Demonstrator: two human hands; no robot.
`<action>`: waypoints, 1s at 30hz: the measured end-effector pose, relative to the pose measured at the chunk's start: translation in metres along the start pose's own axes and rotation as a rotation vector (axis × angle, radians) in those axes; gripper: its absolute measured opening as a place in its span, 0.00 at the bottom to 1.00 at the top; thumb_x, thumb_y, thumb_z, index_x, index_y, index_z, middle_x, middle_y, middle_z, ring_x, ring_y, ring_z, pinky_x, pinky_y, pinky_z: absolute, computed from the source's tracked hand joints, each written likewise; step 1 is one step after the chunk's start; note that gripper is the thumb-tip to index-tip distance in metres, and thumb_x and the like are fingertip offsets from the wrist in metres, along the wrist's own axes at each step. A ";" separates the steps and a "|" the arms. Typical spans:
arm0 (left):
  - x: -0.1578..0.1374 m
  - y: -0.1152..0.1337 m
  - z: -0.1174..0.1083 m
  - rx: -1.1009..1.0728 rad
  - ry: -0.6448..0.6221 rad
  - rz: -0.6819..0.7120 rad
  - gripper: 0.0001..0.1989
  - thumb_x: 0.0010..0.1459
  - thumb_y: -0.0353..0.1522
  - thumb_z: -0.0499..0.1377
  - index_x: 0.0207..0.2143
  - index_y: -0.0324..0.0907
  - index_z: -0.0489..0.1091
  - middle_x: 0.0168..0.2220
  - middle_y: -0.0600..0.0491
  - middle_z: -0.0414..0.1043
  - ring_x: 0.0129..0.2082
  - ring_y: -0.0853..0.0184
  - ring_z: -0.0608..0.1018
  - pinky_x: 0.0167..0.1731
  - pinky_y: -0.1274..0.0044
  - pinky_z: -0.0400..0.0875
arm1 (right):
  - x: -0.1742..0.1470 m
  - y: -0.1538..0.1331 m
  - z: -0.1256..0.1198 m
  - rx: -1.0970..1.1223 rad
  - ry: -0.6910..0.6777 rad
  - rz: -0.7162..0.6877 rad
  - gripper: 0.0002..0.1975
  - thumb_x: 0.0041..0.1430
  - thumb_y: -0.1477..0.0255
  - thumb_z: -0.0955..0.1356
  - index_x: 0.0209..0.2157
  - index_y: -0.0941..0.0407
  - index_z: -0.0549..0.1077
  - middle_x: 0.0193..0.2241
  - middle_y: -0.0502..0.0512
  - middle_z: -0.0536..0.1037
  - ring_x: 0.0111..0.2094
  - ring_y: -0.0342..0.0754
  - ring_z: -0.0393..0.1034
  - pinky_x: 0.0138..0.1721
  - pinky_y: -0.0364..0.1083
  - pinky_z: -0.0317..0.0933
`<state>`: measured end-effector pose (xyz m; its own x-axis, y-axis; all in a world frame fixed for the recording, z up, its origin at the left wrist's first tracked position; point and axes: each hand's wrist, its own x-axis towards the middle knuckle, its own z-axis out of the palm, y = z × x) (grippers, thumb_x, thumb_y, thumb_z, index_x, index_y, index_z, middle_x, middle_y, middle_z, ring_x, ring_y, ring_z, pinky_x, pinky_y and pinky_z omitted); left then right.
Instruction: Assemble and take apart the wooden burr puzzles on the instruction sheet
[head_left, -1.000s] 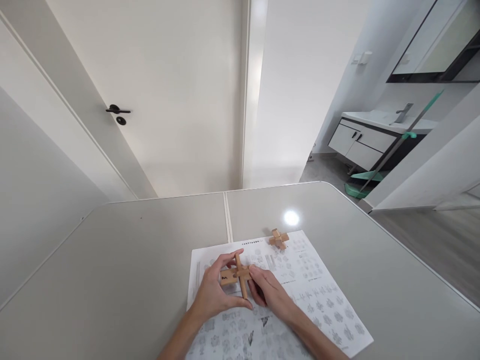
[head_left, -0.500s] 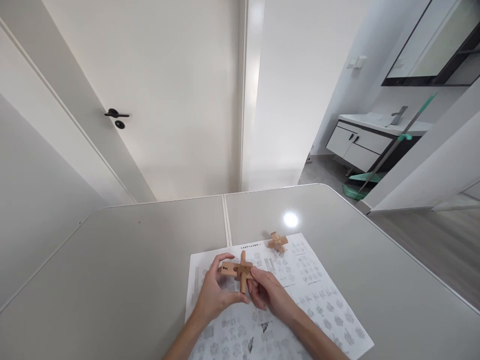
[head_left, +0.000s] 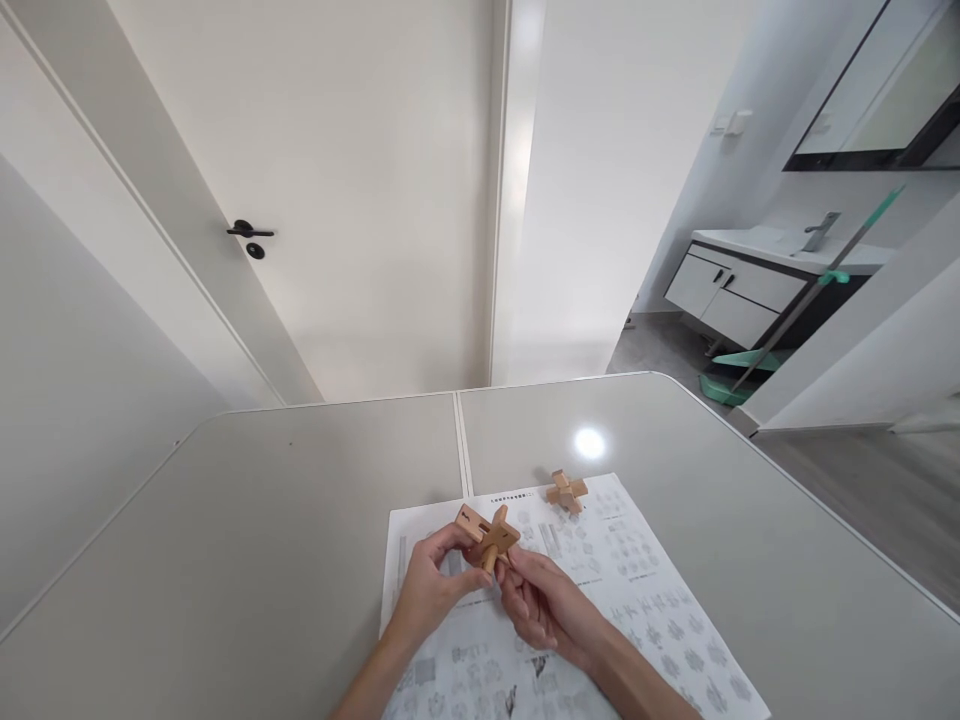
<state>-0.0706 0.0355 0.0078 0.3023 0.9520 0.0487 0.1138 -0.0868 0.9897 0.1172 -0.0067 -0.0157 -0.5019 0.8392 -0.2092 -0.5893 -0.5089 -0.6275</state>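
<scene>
Since two-sided support likely steadies it, the left hand [head_left: 424, 592] and right hand [head_left: 553, 602] grip the wooden cross [head_left: 501, 538]; a second cross [head_left: 567, 493] rests far right on the sheet [head_left: 631, 565].

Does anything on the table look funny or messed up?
Yes: the printed sheet has two dark patches below the right hand. They look odd because the printing around them is much paler. I can't tell whether they're ink or damage. Nothing looks spilled.
</scene>
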 end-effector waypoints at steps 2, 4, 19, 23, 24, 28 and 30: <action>-0.001 0.000 0.001 0.003 0.025 -0.014 0.21 0.42 0.48 0.74 0.28 0.41 0.76 0.27 0.54 0.75 0.32 0.63 0.74 0.37 0.74 0.69 | 0.001 0.002 0.000 0.006 0.017 -0.017 0.22 0.63 0.52 0.71 0.33 0.59 0.72 0.17 0.43 0.68 0.10 0.34 0.51 0.10 0.37 0.39; -0.001 0.001 0.003 -0.006 0.045 -0.034 0.20 0.42 0.46 0.75 0.26 0.41 0.76 0.27 0.54 0.75 0.31 0.63 0.74 0.36 0.75 0.69 | 0.002 0.004 0.000 0.010 0.033 -0.023 0.23 0.62 0.52 0.71 0.32 0.59 0.72 0.16 0.43 0.67 0.10 0.33 0.50 0.10 0.36 0.39; -0.005 -0.002 0.009 -0.006 0.116 -0.051 0.20 0.42 0.45 0.75 0.26 0.42 0.72 0.26 0.55 0.73 0.28 0.66 0.70 0.33 0.76 0.66 | 0.004 0.003 -0.003 0.032 0.061 -0.015 0.23 0.62 0.52 0.71 0.30 0.58 0.70 0.14 0.41 0.65 0.10 0.33 0.48 0.11 0.36 0.37; -0.007 0.000 0.011 0.040 0.130 -0.030 0.21 0.43 0.48 0.74 0.25 0.42 0.72 0.25 0.55 0.71 0.27 0.66 0.69 0.32 0.76 0.66 | 0.004 0.000 -0.003 0.062 0.048 0.042 0.20 0.61 0.54 0.72 0.30 0.58 0.71 0.15 0.41 0.63 0.11 0.34 0.46 0.10 0.36 0.37; -0.006 0.000 0.011 0.041 0.128 -0.028 0.21 0.43 0.48 0.74 0.25 0.42 0.72 0.25 0.55 0.71 0.27 0.66 0.70 0.32 0.76 0.67 | 0.004 -0.001 -0.003 0.067 0.048 0.057 0.20 0.61 0.55 0.73 0.31 0.58 0.71 0.15 0.40 0.63 0.11 0.34 0.46 0.10 0.36 0.37; -0.005 0.003 0.009 0.018 0.056 -0.022 0.19 0.48 0.47 0.72 0.31 0.42 0.74 0.30 0.53 0.76 0.33 0.63 0.75 0.37 0.74 0.71 | 0.003 -0.004 0.000 0.097 0.056 0.050 0.21 0.57 0.55 0.75 0.30 0.58 0.70 0.14 0.39 0.61 0.11 0.33 0.44 0.10 0.35 0.37; -0.004 0.004 0.009 -0.014 0.020 -0.024 0.18 0.51 0.46 0.70 0.36 0.42 0.75 0.36 0.51 0.78 0.38 0.60 0.78 0.42 0.73 0.72 | 0.002 -0.003 -0.001 0.124 0.049 0.029 0.20 0.58 0.55 0.75 0.30 0.58 0.71 0.15 0.39 0.61 0.11 0.33 0.44 0.10 0.35 0.37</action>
<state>-0.0630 0.0285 0.0101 0.2804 0.9595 0.0272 0.1077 -0.0597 0.9924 0.1187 -0.0029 -0.0150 -0.4903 0.8306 -0.2641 -0.6502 -0.5503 -0.5238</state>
